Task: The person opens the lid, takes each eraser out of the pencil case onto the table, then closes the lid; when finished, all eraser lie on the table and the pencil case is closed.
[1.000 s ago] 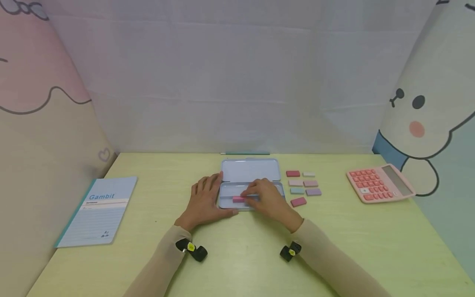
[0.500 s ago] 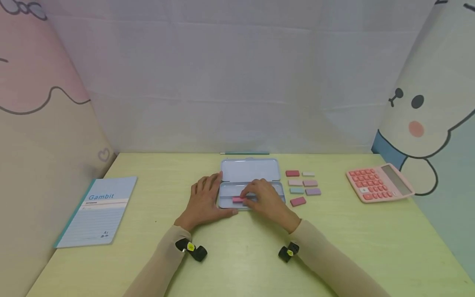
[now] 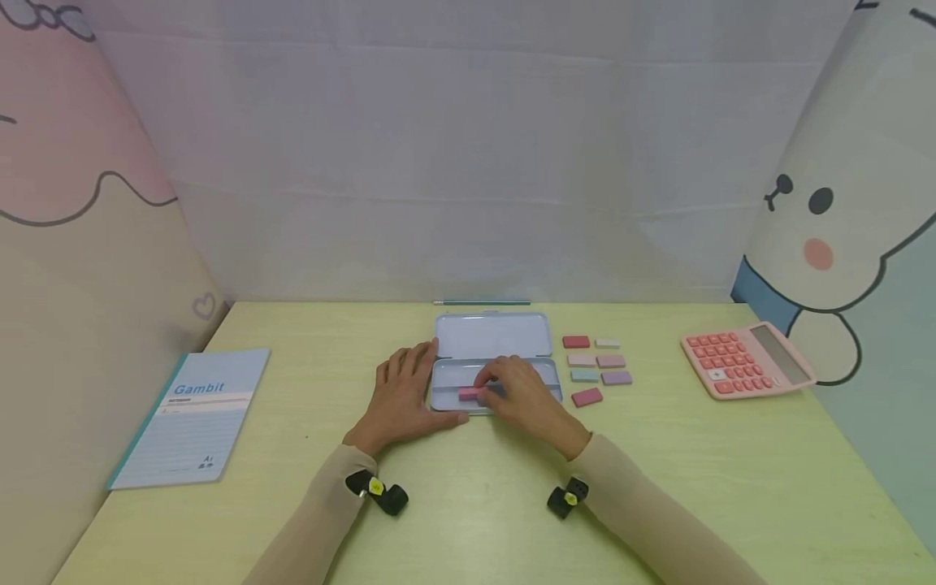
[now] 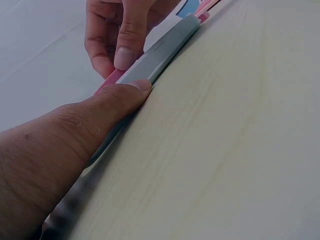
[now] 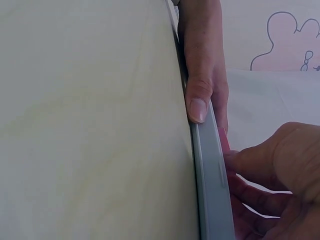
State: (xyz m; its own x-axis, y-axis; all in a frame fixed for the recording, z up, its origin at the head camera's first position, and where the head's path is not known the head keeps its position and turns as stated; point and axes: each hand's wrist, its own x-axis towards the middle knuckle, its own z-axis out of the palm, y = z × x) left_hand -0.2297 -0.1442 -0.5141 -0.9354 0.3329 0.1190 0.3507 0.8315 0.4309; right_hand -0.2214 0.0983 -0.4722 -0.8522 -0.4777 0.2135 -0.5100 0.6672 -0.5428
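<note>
A pale blue tin case (image 3: 491, 335) lies open at the table's middle, lid back. My left hand (image 3: 405, 392) rests flat at its left end, thumb (image 4: 121, 96) pressed along the front rim (image 4: 162, 47). My right hand (image 3: 514, 392) reaches into the tray, and its fingertips (image 4: 124, 56) pinch a pink eraser (image 3: 468, 393) lying in the tray's left half. The right wrist view shows the rim (image 5: 212, 175) edge-on, with the left thumb (image 5: 198, 102) against it and a sliver of the pink eraser (image 5: 223, 138) behind.
Several coloured erasers (image 3: 597, 367) lie in rows right of the case. A pink calculator (image 3: 746, 359) sits at the far right and a blue notebook (image 3: 192, 414) at the left. A green pencil (image 3: 483, 303) lies behind the lid. Printed panels wall in the table.
My right hand has shifted slightly left over the pink eraser. The left hand and the case have not moved.
</note>
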